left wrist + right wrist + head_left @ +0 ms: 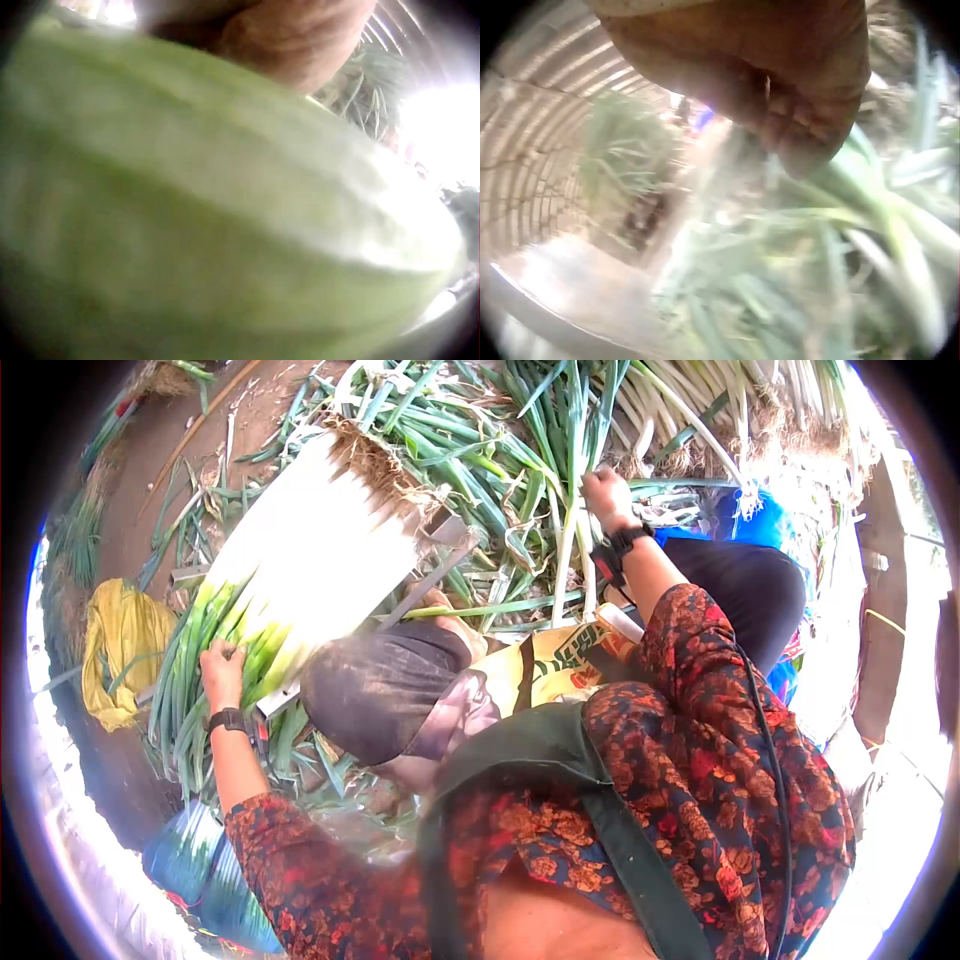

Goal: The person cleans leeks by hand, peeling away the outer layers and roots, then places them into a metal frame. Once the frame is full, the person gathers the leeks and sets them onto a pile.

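A thick bundle of green onions [310, 540] lies on a metal frame [277, 702], white stalks and roots toward the far side, green leaves toward the near left. My left hand [222, 675] is on the leaves where they turn green, fingers bent; I cannot tell whether they pinch any. In the left wrist view, pale green stalks [225, 202] fill the foreground beneath the hand [292, 41]. My right hand [608, 500] grips a few upright green onions [572, 470] by the stalks. The right wrist view shows its curled fingers [806, 142] with green stalks beside them.
Loose green onions [470, 460] are heaped beyond the frame, with more root-ended stalks [770, 410] at the far right. A yellow bag [125, 645] lies on the left. A dark-clad knee [385, 680] sits by the frame, near a yellow printed sack [560, 665].
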The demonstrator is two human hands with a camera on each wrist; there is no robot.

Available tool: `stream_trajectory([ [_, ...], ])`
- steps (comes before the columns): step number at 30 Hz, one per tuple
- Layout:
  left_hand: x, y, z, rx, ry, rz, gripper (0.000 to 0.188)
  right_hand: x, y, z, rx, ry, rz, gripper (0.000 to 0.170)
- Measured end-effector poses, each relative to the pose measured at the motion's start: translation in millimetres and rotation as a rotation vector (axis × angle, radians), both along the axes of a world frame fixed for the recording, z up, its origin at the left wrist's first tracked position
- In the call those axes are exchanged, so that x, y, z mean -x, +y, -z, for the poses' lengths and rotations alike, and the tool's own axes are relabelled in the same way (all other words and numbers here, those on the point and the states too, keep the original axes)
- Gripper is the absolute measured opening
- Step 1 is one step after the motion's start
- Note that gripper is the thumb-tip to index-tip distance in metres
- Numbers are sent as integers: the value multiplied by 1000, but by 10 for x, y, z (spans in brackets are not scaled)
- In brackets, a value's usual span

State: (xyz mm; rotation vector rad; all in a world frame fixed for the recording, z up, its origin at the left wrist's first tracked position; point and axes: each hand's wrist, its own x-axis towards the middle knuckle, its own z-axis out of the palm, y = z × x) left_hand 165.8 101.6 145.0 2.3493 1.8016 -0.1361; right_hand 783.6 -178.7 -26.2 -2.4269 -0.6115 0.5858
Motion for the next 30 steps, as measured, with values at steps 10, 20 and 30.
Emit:
stream_trajectory([
  [10,-78,117,-53,49,14,1,20,1026,-605,1175,389,348,165,46],
  [20,-339,75,-346,95,185,56,29,563,-340,281,137,128,46,47],
  [30,-2887,-794,-824,-225,-525,814,61,1439,-506,-1735,-448,547,-100,24],
])
